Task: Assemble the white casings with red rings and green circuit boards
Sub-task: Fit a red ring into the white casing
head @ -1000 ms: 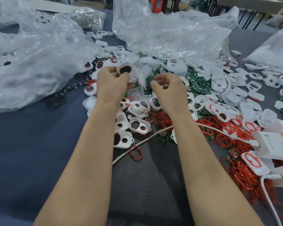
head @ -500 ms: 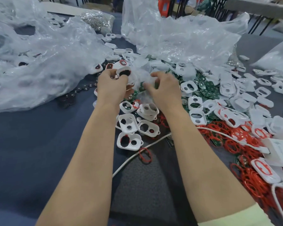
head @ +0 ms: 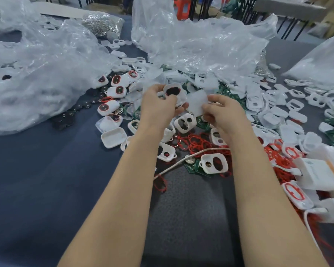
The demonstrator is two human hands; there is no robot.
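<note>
My left hand (head: 158,106) grips a white casing (head: 173,91) with a dark oval opening, held up above the pile. My right hand (head: 223,114) pinches a flat translucent white piece (head: 197,102) just to the right of that casing; the two parts are close but apart. Below the hands lie loose white casings (head: 185,123), a tangle of red rings (head: 197,141) and green circuit boards (head: 193,167). More green boards (head: 227,92) show under casings beyond the right hand.
Crumpled clear plastic bags lie at the left (head: 37,74) and at the back (head: 197,43). A white cable (head: 173,165) crosses under my arms to a white charger box (head: 320,174) at the right. Finished casings with red rims (head: 117,91) sit at the left.
The right hand has come away from the pile holding a flat white piece and now holds it beside the casing in the left hand. The view has shifted slightly.
</note>
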